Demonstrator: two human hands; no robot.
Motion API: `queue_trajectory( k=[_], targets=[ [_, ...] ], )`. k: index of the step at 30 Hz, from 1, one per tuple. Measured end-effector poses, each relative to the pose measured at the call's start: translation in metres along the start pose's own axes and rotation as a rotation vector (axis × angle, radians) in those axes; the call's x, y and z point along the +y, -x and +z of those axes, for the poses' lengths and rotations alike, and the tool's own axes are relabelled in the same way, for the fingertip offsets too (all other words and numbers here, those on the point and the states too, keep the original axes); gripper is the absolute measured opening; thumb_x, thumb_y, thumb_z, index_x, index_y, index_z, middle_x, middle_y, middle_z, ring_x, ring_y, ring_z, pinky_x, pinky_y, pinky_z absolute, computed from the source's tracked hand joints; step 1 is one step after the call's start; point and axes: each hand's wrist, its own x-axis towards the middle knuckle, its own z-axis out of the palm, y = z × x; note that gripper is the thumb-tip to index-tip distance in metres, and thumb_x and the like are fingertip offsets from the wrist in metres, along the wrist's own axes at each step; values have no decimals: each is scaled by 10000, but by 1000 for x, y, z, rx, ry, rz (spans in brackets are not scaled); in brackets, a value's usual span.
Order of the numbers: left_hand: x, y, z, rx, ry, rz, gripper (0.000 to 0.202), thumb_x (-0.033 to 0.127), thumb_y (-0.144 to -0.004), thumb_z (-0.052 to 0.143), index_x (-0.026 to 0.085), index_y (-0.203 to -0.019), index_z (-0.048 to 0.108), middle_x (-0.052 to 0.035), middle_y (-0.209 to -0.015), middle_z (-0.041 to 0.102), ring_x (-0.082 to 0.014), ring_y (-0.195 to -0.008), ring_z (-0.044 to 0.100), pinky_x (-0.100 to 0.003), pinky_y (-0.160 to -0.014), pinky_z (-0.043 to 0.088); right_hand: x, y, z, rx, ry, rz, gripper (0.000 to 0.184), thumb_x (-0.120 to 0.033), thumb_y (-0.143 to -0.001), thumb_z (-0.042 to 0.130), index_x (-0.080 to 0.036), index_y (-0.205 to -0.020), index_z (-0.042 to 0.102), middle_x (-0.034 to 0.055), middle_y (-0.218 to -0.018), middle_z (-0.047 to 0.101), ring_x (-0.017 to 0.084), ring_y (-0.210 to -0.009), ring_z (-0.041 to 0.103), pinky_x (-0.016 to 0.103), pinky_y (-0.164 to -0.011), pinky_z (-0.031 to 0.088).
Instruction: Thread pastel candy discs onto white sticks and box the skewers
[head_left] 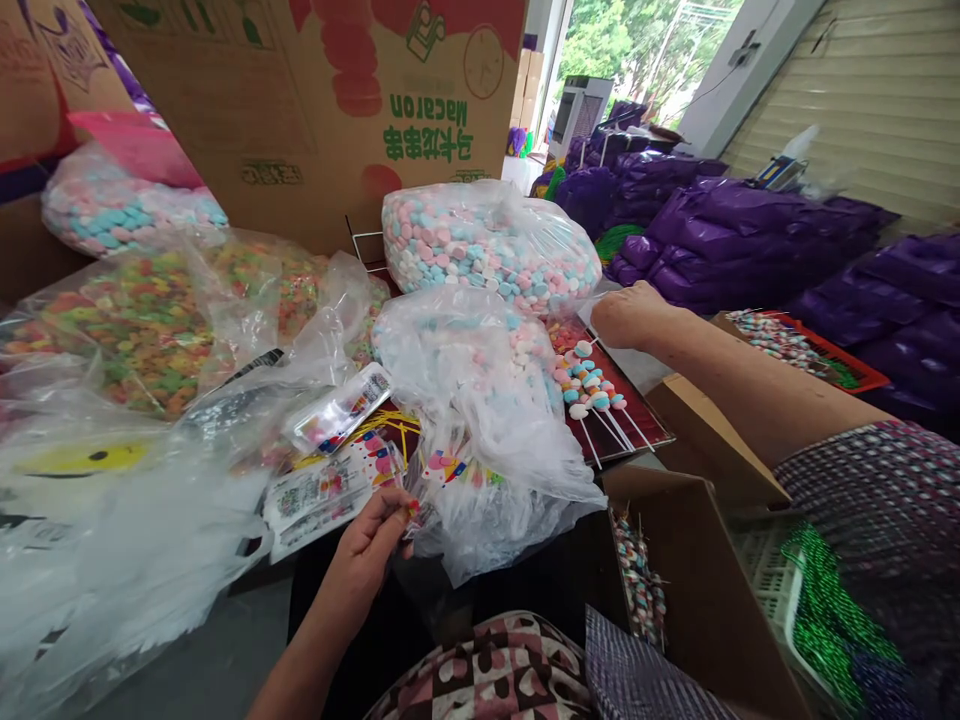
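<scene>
My left hand (375, 535) is closed in a pinch on a small red and orange gummy candy (412, 508), in front of the clear plastic bags. My right hand (634, 315) reaches forward with curled fingers, beside candy skewers (589, 385) of pink, blue and white marshmallows on white sticks; what it grips is hidden. The skewers lie on a dark red tray (637, 430). Between my hands sits an opened clear bag (480, 360) of marshmallows, with a fuller marshmallow bag (487, 240) behind it. Printed packets (330, 490) and yellow ties (401, 425) lie near my left hand.
A large bag of gummy candies (142, 320) spreads at left. A tall cardboard box (315, 130) stands behind. An open carton (705, 580) with finished skewers sits at lower right, beside a white basket (772, 580) of green strands. Purple packages (735, 240) are stacked at right.
</scene>
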Motion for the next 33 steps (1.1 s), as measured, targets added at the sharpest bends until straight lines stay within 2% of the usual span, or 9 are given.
queue_trajectory(
  k=[3,9,11,15,20,23,27,30,33],
  targets=[
    [-2,0,1,-13,-6,8,217,399,-864,621,206,-951,574,53,-720,514,-95,-607,493,-236,-629,399,-10,2,1,-104,93,-57,137,-60,-804,595,1,-834,713,251,-1017,734,342,-1085,651,488,-938,409],
    [2,2,4,-21,-18,16,235,420,-851,627,206,-932,575,56,-689,502,-100,-600,498,-235,-619,403,-27,3,15,-93,149,-104,204,-114,-817,590,-126,-947,747,185,-1022,745,356,-1172,605,488,-993,398],
    [5,3,5,-2,-14,15,250,428,-830,643,206,-927,579,57,-685,496,-101,-592,496,-235,-610,410,-19,6,21,-102,147,-70,200,-133,-816,592,-140,-929,757,183,-998,751,348,-1120,636,477,-967,426],
    [10,7,7,22,1,22,272,443,-799,668,210,-918,593,52,-693,505,-106,-608,495,-237,-623,433,14,23,37,-116,122,26,216,-149,-838,565,-139,-882,776,189,-986,759,346,-998,689,482,-904,457],
    [9,8,5,23,53,37,240,420,-787,674,211,-886,608,36,-735,521,-118,-656,494,-243,-651,449,48,59,65,-63,13,212,346,-313,-933,471,-203,-1012,790,153,-1022,768,315,-934,700,405,-776,489],
    [8,7,5,22,34,65,171,365,-799,652,215,-874,621,27,-764,534,-118,-674,473,-236,-646,428,57,77,81,-19,-99,302,357,-338,-926,469,-237,-1061,784,103,-1018,778,282,-909,706,356,-747,490],
    [7,5,5,14,-4,75,65,262,-768,597,201,-771,620,28,-682,496,-111,-610,394,-230,-569,336,64,90,96,67,-269,391,379,-358,-922,464,-221,-1075,782,106,-1001,782,284,-908,706,348,-742,496],
    [11,5,5,13,-67,88,86,231,-723,544,191,-670,599,28,-601,443,-111,-556,325,-246,-534,270,66,98,105,119,-401,429,372,-382,-910,482,-218,-1062,779,98,-972,784,280,-890,709,345,-735,510],
    [22,4,8,-24,-205,138,143,244,-709,518,190,-612,608,13,-570,470,-125,-555,358,-257,-540,280,64,108,108,149,-513,438,347,-387,-896,499,-222,-1010,782,83,-946,784,274,-888,713,343,-749,527]
  ],
)
